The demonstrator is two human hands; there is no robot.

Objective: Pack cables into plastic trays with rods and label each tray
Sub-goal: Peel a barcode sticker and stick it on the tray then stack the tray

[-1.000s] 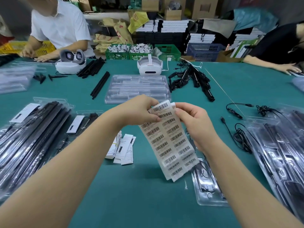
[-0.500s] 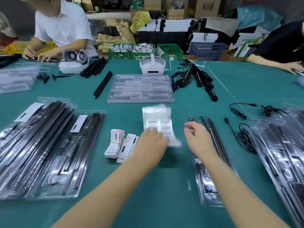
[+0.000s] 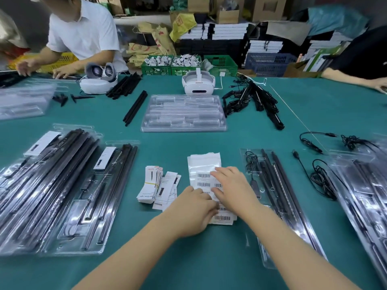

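Clear plastic trays (image 3: 69, 197) left of the hands are already packed. The left hand (image 3: 194, 212) and right hand (image 3: 232, 187) both rest flat on the labels (image 3: 204, 181). Next, I think, peel one for the tray (image 3: 293, 233) just right.

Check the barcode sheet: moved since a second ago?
Yes. The barcode sheet came down from mid-air onto the table, now flat between the card stack and the tray, under both hands.
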